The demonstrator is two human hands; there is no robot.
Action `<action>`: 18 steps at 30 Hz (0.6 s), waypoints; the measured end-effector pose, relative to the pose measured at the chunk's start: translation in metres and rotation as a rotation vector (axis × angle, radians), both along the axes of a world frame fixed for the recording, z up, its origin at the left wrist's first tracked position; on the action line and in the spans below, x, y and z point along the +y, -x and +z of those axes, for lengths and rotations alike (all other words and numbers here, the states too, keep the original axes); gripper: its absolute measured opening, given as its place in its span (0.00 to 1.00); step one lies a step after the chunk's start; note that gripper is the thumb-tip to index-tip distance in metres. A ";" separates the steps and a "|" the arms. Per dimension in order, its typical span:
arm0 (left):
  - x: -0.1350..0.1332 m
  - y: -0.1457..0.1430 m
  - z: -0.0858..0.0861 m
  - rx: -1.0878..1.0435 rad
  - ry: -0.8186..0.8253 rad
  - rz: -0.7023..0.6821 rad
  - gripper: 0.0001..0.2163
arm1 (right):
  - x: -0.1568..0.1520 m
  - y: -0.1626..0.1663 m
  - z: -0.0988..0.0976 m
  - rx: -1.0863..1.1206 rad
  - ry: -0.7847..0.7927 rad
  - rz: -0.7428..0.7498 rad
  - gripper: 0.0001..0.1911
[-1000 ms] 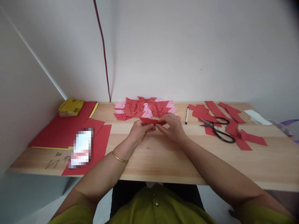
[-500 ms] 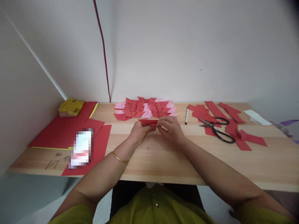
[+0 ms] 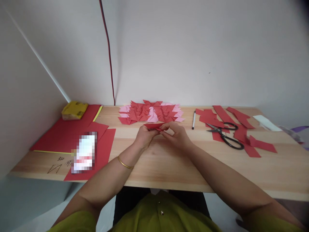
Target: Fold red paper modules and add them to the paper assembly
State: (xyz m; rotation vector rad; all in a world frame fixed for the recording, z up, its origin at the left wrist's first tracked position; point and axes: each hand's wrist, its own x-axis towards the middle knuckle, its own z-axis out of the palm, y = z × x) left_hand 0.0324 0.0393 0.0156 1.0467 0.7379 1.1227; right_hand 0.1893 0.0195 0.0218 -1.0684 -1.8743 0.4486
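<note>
Between my two hands is a small piece of folded red paper (image 3: 152,125), held just above the table. My left hand (image 3: 144,137) grips its left end, with a gold bangle on that wrist. With thumb and fingers, my right hand (image 3: 176,135) pinches the paper's right end; the fingers hide part of it. Right behind the hands, several folded red and pink paper pieces (image 3: 152,112) lie in overlapping rows near the wall.
On the right are black-handled scissors (image 3: 223,132), red paper strips (image 3: 241,117), a marker (image 3: 193,120) and a white strip (image 3: 266,123). Red sheets (image 3: 58,135), a yellow packet (image 3: 74,110) and a blurred-out bright object (image 3: 84,153) occupy the left of the wooden table (image 3: 169,170).
My right fingers have shifted slightly left along the red paper, covering more of its right end. The whole view has moved a little; everything else stays in place.
</note>
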 end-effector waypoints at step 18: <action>-0.002 0.004 -0.003 0.058 0.074 -0.082 0.10 | -0.004 -0.001 -0.002 0.044 0.078 -0.036 0.05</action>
